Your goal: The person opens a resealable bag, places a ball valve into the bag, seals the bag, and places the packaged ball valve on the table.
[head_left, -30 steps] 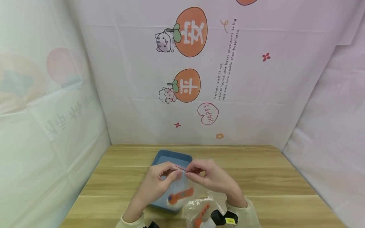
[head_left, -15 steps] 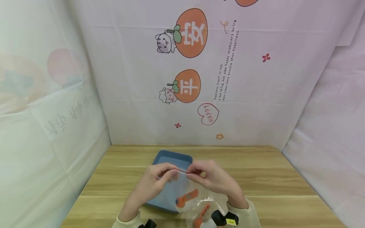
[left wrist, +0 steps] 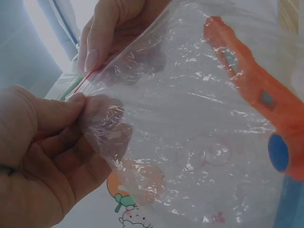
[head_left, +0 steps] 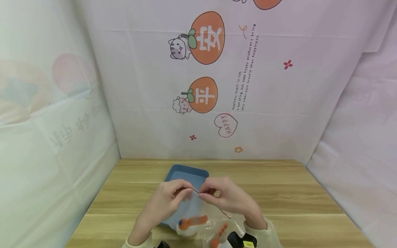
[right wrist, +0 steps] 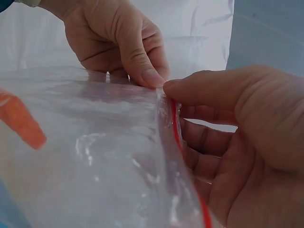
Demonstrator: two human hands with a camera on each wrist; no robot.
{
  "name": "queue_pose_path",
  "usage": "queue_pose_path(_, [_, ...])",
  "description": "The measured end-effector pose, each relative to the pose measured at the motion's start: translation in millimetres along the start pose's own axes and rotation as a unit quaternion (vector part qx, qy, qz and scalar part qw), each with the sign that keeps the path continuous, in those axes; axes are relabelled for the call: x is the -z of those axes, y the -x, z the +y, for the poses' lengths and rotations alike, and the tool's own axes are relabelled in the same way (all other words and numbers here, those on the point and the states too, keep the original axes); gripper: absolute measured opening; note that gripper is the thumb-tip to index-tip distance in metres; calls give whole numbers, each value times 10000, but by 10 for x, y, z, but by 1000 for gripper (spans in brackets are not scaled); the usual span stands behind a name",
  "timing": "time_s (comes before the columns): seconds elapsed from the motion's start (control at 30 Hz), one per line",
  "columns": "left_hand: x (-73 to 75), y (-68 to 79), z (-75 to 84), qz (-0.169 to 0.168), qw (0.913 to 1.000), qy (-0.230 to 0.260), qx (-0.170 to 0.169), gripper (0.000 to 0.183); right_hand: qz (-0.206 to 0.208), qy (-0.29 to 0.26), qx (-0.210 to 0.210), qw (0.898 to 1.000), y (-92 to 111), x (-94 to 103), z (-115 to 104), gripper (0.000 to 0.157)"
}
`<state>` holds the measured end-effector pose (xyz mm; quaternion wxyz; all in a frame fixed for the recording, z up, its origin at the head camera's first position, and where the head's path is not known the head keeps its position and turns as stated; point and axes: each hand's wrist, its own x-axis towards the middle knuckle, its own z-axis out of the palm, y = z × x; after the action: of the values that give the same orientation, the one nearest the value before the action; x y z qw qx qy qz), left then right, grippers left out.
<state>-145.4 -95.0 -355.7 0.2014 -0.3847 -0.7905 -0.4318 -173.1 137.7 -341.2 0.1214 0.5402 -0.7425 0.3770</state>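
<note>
A clear zip bag (left wrist: pixel 190 109) with a red seal line hangs between my hands. Inside it is an orange tool (head_left: pixel 192 222) with a blue round button and a grey slot; its exact kind is unclear. My left hand (head_left: pixel 164 201) pinches the bag's top edge between thumb and fingers. Close beside it, my right hand (head_left: pixel 227 196) pinches the same edge, thumb on the near side. From the right hand the red seal (right wrist: pixel 176 126) runs on along the bag's mouth. A second orange piece (head_left: pixel 219 236) shows at the lower right under shiny clear plastic, partly cut off.
A blue tray (head_left: pixel 203 172) stands on the wooden table (head_left: pixel 273 193) behind and below the hands. White printed cloth (head_left: pixel 263 134) walls the back and both sides. A black wrist camera (head_left: pixel 237 239) sits at the right sleeve.
My right fingers have moved slightly left and down, nearer to the left ones. The bag's lower part has swung, first right and then left and down. More red seal shows right of the right hand.
</note>
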Motion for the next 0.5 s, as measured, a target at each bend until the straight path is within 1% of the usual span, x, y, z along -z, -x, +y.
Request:
queue_pose_path(0.17, [7,2,26,-11,10000,-35,-35,9,-22,15,-37,10000,-12,-20,-14,5])
queue_pose_path(0.37, [16,4,63,-9,9994,-295,-164,10,-60,-23,24,10000,-35,-44,-34,7])
queue_pose_path(0.5, [24,19,76,-53,9990,-435,-94,11,-56,-44,-20,10000,-41,-67,-51,6])
